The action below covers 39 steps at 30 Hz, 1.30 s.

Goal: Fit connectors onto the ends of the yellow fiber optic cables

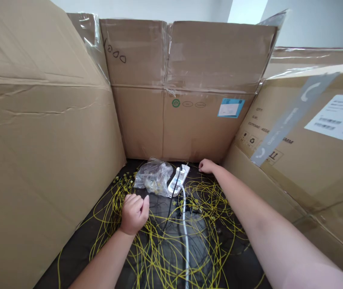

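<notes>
My left hand (134, 213) is closed in a loose fist above the yellow wires (153, 257) on the dark surface; what its fingers hold, if anything, is hidden. Farther away, my right hand (207, 165) reaches to the foot of the back cardboard panel. Its fingers are drawn together, and I cannot make out anything in them. Between the hands lie a crumpled clear plastic bag (154, 177) with small yellowish pieces inside and a white power strip (178, 180). A black cord (170, 208) crosses the strip, and a white cable (185, 228) runs from it toward me.
Tall cardboard walls enclose the surface: a left panel (47, 160), a back panel (141, 124) and a taped, labelled box (292, 180) at right. Small yellow pieces (125, 178) lie at the back left. Another tangle of yellow wire (210, 196) spreads below my right hand.
</notes>
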Motion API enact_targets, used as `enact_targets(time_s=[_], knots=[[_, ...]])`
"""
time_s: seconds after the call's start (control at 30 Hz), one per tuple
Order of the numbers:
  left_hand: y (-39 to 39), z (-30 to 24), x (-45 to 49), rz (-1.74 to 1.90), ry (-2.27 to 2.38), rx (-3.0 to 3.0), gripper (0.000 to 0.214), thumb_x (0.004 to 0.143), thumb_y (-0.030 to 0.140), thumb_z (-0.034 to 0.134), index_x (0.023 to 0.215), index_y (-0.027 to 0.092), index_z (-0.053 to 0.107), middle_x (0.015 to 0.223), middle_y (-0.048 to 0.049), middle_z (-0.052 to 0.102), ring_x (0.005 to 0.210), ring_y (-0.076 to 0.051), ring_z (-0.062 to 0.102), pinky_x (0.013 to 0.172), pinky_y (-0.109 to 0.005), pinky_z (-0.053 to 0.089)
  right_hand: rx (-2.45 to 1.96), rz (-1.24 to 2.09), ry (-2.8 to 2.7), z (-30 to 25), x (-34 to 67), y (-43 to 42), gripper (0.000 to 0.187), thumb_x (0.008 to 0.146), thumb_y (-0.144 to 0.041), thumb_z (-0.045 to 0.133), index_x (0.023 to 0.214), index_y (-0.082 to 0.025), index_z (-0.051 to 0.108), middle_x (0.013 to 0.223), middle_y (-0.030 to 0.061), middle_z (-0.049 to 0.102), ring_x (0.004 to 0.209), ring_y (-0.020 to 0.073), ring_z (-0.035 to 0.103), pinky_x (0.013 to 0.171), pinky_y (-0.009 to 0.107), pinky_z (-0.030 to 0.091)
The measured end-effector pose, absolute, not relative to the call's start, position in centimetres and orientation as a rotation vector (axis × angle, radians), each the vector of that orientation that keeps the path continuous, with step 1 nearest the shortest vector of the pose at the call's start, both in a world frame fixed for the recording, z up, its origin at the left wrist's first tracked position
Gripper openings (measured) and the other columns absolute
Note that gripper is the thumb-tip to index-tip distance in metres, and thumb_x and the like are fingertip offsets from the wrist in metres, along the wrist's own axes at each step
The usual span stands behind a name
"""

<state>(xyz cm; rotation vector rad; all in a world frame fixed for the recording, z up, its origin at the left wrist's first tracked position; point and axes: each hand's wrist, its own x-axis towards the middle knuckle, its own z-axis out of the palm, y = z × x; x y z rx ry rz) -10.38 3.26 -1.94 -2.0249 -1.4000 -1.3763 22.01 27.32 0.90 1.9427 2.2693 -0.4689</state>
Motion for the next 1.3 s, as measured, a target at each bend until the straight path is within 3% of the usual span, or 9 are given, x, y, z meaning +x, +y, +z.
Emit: enact_targets(time_s=[0.73, 1.07, 1.3], knots=[[3.2, -1.9, -10.5, -1.369, -1.425, -2.032, 0.04, 0.077, 0.012, 0.056, 0.049, 0.019, 0.029, 0.05, 0.0033, 0.029, 0.051, -0.012, 0.031, 0.057, -0.031, 0.03, 2.068, -0.347, 2.225, 0.1, 21.4, 27.1, 0.024, 0.088, -0.031, 0.051, 0.104, -0.015, 0.057, 0.107, 0.007, 0.058, 0.093, 0.017, 0.058, 0.08, 0.036, 0.049], [3.3, -2.0, -10.4, -1.352, -1.444, -2.025, 0.04, 0.077, 0.014, 0.055, 0.047, 0.019, 0.029, 0.049, 0.0033, 0.029, 0.05, -0.012, 0.032, 0.057, -0.03, 0.03, 1.795, -0.625, 2.356, 1.4, 22.8, 26.5, 0.023, 0.087, -0.03, 0.053, 0.101, -0.013, 0.058, 0.101, 0.0056, 0.06, 0.088, 0.0162, 0.059, 0.078, 0.035, 0.05], [3.4, -2.2, -10.5, -1.351, -1.43, -2.029, 0.04, 0.076, 0.013, 0.056, 0.048, 0.019, 0.029, 0.05, 0.0036, 0.028, 0.05, -0.012, 0.031, 0.057, -0.03, 0.031, 1.782, -0.625, 2.335, 0.6, 22.6, 25.9, 0.023, 0.087, -0.031, 0.053, 0.099, -0.012, 0.058, 0.099, 0.005, 0.06, 0.087, 0.0164, 0.059, 0.076, 0.035, 0.05]])
